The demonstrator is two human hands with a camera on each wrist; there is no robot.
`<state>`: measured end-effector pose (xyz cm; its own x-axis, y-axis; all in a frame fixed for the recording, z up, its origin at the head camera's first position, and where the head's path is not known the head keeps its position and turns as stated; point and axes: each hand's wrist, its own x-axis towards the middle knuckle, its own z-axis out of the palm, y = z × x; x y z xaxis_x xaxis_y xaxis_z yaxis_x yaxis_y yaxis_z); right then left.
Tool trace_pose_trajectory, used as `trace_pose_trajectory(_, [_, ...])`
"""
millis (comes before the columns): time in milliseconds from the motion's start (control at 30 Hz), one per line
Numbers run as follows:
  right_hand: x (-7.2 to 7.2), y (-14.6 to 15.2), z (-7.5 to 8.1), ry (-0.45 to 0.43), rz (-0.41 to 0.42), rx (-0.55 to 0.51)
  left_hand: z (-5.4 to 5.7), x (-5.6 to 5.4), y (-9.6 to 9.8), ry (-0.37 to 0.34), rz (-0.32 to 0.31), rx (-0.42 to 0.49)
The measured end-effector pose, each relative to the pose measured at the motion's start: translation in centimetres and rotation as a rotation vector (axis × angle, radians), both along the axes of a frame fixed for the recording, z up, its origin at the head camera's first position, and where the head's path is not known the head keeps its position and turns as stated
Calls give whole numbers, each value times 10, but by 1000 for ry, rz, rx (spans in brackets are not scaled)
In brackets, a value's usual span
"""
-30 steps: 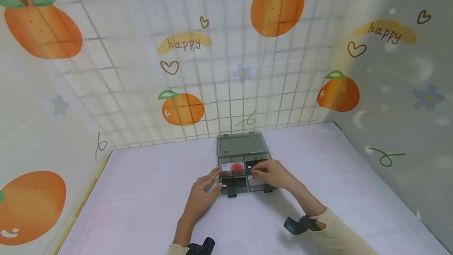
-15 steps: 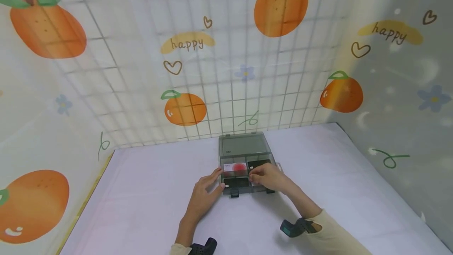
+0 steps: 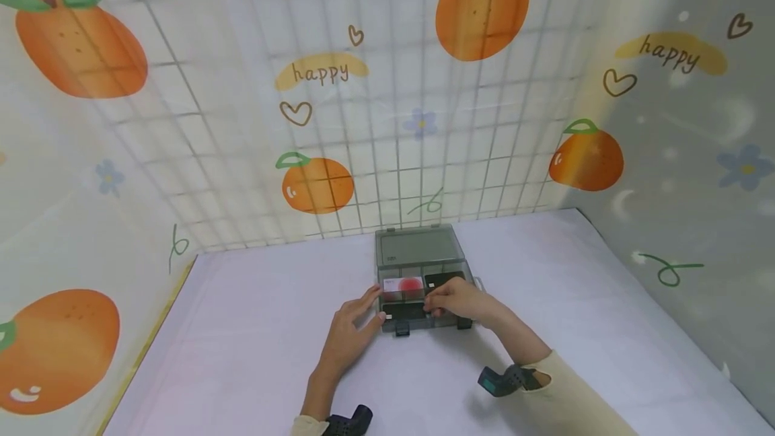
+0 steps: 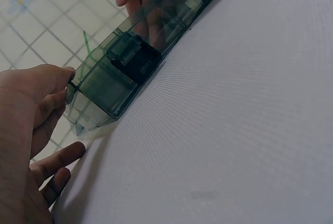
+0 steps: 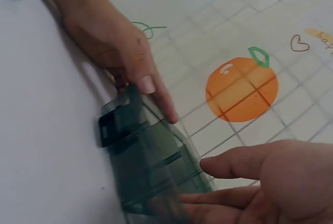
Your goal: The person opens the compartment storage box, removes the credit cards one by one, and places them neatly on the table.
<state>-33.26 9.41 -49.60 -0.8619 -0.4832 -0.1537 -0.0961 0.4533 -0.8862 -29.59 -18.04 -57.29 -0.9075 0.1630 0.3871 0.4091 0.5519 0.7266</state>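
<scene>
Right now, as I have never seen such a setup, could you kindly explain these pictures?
There is no machine: a person works with two bare hands. The wide picture comes from a camera on the head; the others from a black camera on each wrist. On the white table lies an open, translucent grey-green plastic compartment box. Inside are a white rectangular card-like piece with a red circle and two black rectangular pieces. The left hand touches the box's left side. The right hand reaches into the front right compartment; whether it holds anything is hidden.
</scene>
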Motion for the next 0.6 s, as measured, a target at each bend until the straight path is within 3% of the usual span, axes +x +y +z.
trace_pose_trajectory(333, [-7,7,8,-162,57,-111,2,1,1,-35,-16,2])
trace_pose_trajectory(600, [-5,3,6,-187,26,-145,3,1,0,-14,-10,1])
